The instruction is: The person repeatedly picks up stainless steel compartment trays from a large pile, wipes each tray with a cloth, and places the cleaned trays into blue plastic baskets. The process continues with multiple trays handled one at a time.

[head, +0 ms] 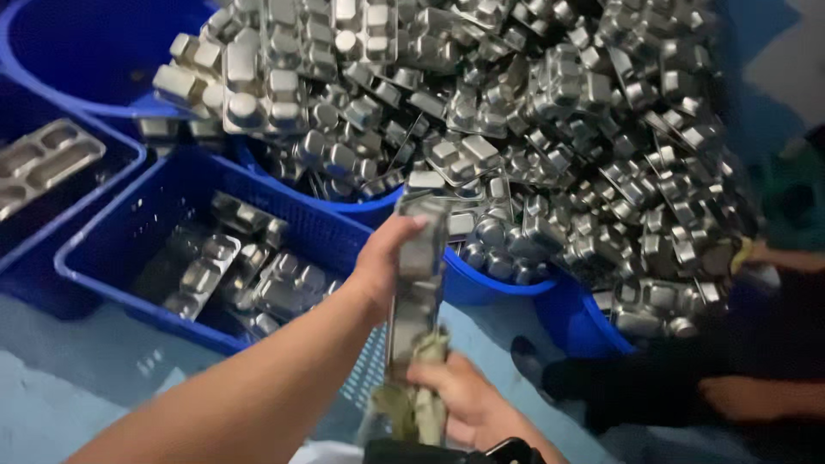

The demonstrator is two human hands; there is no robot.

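Left hand (382, 262) grips the upper end of a steel compartment tray (417, 283), held on edge and near upright; fingers (411, 225) wrapped shut around its top rim. Right hand (460, 397) below it, fingers closed on a bunched greenish cloth (421, 395) pressed against the tray's lower end. Tray sits between the two hands, lifted off any surface.

Beyond the left fingers: a large heap of steel trays (533, 129), tumbled at all angles, overflowing round blue tubs (494, 279). To the left of the fingers, a blue mesh-walled crate (129, 232) holding several loose trays; further left, a second blue crate (112, 163) with one tray lying flat inside.

Far right of the fingers, another person's arm in a dark sleeve (653, 387), low near the floor; details blurred
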